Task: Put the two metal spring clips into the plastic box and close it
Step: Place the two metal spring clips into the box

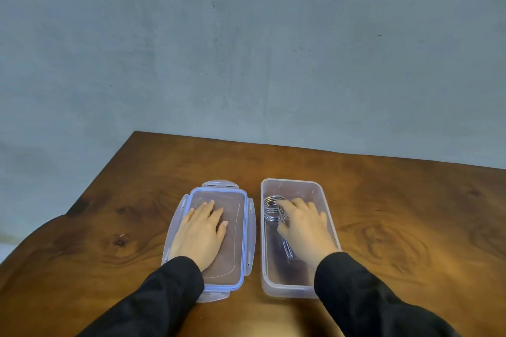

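- Two black sleeves [175, 290] enter from the near edge, one to each hand.
- Left hand [201, 232]: palm down, fingers spread flat on the lid [238, 276]. Grip released, nothing held.
- Lid lies on the worktop [109, 227] just left of the plastic box [290, 290], apart from it by a narrow gap. Clear plastic, blue seal round the rim, latch flaps folded outward on all sides.
- Right hand [304, 224]: down inside the open box, fingers curled over a metal spring clip [273, 209]. Fingertips touch the coil; cannot tell whether the grip is clenched on it or merely resting.
- Clip sits in the far left part of the box, coil end farthest away, its wire arms running back toward the near end under the hand.
- A second clip cannot be told apart among the wire.
- Worktop: dark brown wood, strong grain, knots visible.
- Beyond the far edge, a plain grey-blue wall [246, 49].
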A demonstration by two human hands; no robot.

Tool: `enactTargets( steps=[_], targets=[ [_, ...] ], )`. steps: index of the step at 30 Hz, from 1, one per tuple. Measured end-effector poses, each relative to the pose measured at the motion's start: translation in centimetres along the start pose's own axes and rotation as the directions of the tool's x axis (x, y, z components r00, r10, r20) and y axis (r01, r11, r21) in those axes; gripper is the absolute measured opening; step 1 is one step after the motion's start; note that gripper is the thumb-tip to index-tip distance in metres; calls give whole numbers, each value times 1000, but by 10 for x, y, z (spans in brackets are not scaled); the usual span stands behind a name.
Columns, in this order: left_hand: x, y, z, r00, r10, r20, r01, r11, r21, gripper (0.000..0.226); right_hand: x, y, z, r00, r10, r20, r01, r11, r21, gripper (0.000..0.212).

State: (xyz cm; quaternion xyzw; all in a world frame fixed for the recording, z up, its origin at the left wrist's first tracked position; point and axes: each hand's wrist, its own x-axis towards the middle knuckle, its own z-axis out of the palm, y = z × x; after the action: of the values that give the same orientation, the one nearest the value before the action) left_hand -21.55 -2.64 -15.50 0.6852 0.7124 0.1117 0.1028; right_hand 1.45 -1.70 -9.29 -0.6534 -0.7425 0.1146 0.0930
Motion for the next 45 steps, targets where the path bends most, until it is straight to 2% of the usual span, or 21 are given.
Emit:
enactTargets(
  steps=[11,31,35,41,45],
  targets=[
    [2,-2,2,1000,18,-9,-18,1000,8,51,2,2,11,999,27,42,-30,998,63,52],
    [-1,0,-1,1000,15,-2,-15,1000,21,52,4,3,11,993,66,94,-68,997,21,66],
    [-2,2,-2,1000,13,-1,-13,1000,20,52,5,3,13,995,56,87,-60,997,42,60],
    [-1,2,-1,1000,10,2,-10,1000,21,52,12,5,9,1000,-6,29,8,997,-81,45],
    [-2,2,-2,1000,18,-8,-17,999,31,51,13,7,12,999,-19,48,22,998,-61,41]
  ],
)
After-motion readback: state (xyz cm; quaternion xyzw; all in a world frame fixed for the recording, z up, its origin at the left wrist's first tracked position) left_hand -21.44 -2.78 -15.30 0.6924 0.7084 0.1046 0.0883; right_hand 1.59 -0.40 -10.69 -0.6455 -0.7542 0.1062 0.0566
